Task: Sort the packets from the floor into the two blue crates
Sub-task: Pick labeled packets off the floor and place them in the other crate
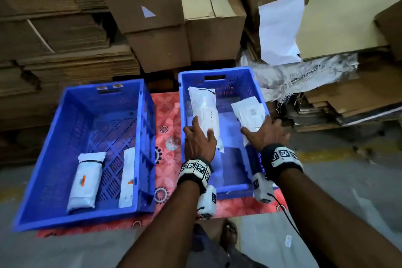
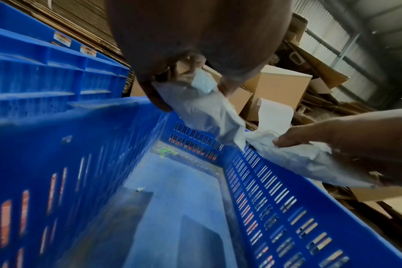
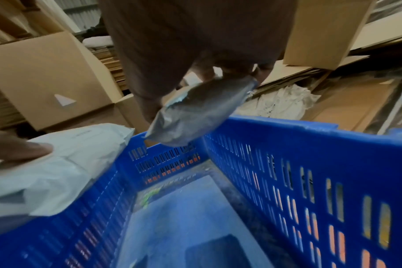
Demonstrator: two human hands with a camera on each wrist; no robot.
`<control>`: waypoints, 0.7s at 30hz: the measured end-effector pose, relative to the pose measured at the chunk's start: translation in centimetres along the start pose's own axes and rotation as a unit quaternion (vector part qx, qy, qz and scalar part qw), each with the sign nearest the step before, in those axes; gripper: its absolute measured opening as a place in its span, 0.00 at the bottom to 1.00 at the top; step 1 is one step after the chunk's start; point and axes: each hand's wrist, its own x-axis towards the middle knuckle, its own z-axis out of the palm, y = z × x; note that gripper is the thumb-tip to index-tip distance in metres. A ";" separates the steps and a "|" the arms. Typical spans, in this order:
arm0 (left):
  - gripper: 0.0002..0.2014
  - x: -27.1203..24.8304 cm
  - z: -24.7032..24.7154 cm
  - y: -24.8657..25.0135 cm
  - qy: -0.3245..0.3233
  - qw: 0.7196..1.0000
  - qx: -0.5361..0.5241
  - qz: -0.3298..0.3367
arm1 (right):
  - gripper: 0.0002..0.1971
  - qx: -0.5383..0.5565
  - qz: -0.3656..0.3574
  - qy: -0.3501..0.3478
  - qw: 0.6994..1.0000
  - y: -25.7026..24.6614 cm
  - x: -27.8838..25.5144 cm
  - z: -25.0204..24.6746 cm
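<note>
Packets sit in both hands above the right blue crate (image 1: 243, 187); the left hand (image 1: 199, 139) grips a long white packet (image 1: 205, 113) over that crate's left wall, fingers curled round its near end; the right hand (image 1: 266, 131) holds a flatter packet (image 1: 249, 113) by the crate's right wall (grip partly hidden); left of it, the other crate (image 1: 43, 159) holds two packets (image 1: 86, 178).

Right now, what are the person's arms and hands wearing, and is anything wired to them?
Both forearms are bare, no sleeves. Each wrist carries a black band ringed with white blocks printed with black square codes. A white camera unit hangs under each wrist; a thin black cable trails from the right one. The left hand seems to wear a ring.
</note>
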 end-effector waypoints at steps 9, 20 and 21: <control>0.40 2.4 3.7 -1.2 -0.230 0.954 0.139 -0.130 | 0.53 -0.102 -0.069 -0.199 0.972 -0.8 1.9 4.2; 0.35 4.3 6.6 -3.9 -0.376 0.872 0.276 -0.150 | 0.34 -0.285 -0.139 -0.348 0.882 0.0 3.3 5.4; 0.37 4.6 6.7 -4.0 -0.369 0.872 0.281 -0.155 | 0.34 -0.304 -0.152 -0.357 0.870 -0.2 3.5 5.1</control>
